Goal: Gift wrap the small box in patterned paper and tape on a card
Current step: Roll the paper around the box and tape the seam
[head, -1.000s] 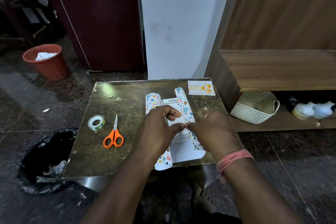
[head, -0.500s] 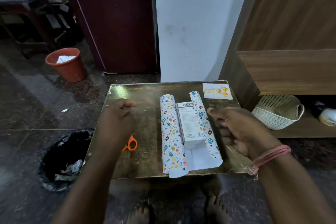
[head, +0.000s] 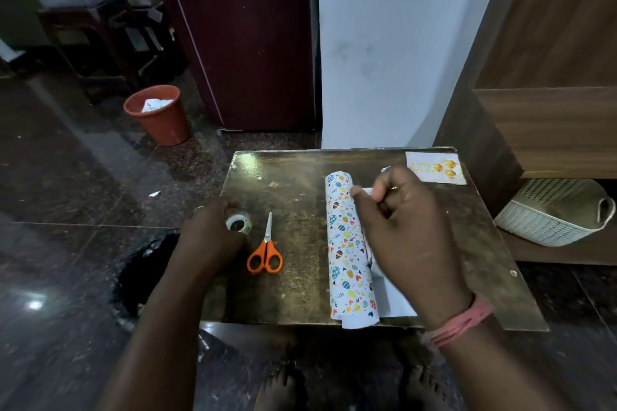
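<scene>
The patterned paper (head: 347, 243) lies on the small brown table (head: 300, 290), its left edge curled into a roll and its white inside showing at the near end. The small box (head: 368, 191) sits on it, mostly hidden under my right hand (head: 404, 230). That hand's thumb is at the box's left side and its fingers curl over the right side, covering the paper's right curl. My left hand (head: 210, 237) grips the clear tape roll (head: 237, 222) near the table's left edge. The card (head: 435, 167) with yellow balloons lies at the far right corner.
Orange-handled scissors (head: 265, 252) lie between the tape and the paper. A black-lined bin (head: 147, 274) stands left of the table and a red bucket (head: 157, 113) stands farther back. A white basket (head: 554, 210) sits on a low wooden shelf to the right.
Both hands left the box's top. My left hand swung left to the tape roll and took hold of it. My right hand drew off to the right, then came back over the box.
</scene>
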